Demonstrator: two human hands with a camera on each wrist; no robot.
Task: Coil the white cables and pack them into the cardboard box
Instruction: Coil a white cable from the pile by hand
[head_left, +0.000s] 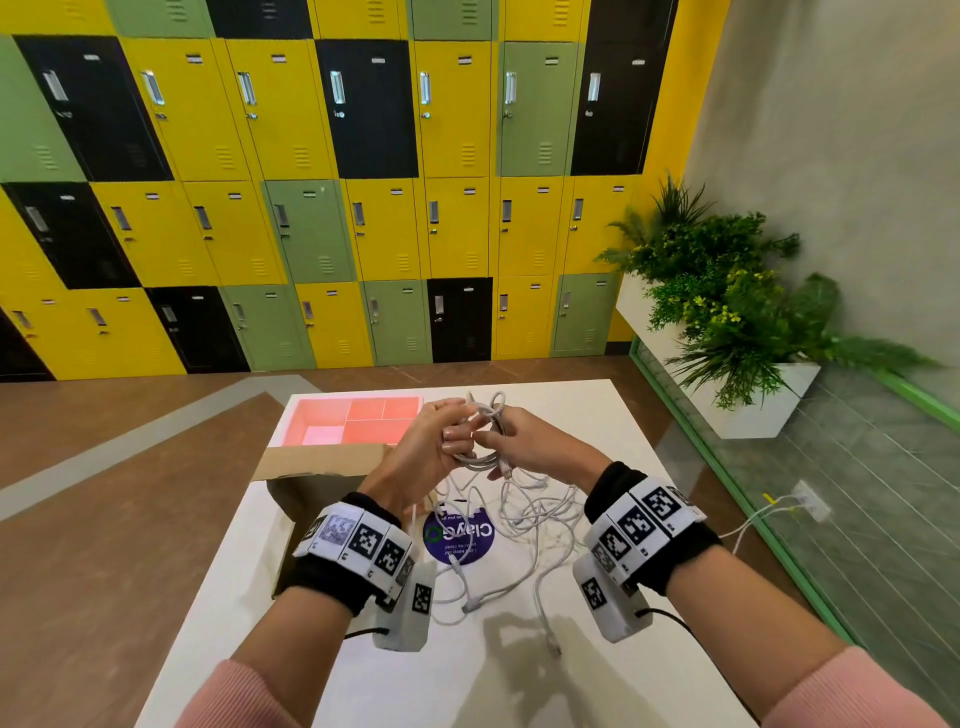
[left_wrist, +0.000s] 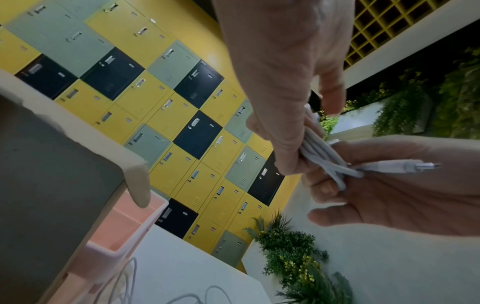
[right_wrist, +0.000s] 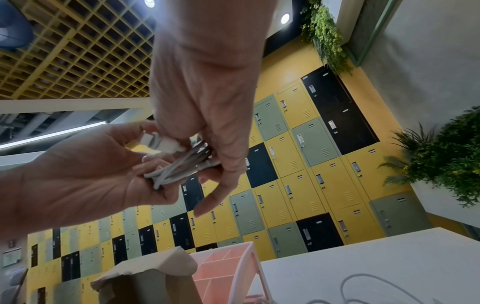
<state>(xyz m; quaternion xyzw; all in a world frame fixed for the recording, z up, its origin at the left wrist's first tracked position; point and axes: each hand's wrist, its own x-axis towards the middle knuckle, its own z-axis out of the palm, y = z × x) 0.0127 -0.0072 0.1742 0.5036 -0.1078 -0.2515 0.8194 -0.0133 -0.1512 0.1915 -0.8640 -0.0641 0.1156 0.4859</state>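
Note:
I hold a small coil of white cable (head_left: 485, 434) in the air above the white table (head_left: 467, 680), between both hands. My left hand (head_left: 434, 444) grips the bundle's left side, fingers curled round the loops (left_wrist: 318, 154). My right hand (head_left: 522, 441) pinches the other side, and a connector end (left_wrist: 400, 167) sticks out past its fingers. In the right wrist view the coil (right_wrist: 179, 167) sits between the two hands. More white cables (head_left: 524, 525) lie tangled on the table below. The open cardboard box (head_left: 311, 486) stands at the table's left edge, under my left wrist.
A pink divided tray (head_left: 353, 421) sits behind the box. A purple round sticker (head_left: 460, 535) lies under the loose cables. Beyond the table are a locker wall (head_left: 337, 208), a white planter with plants (head_left: 748, 410) on the right, and a green-framed glass partition.

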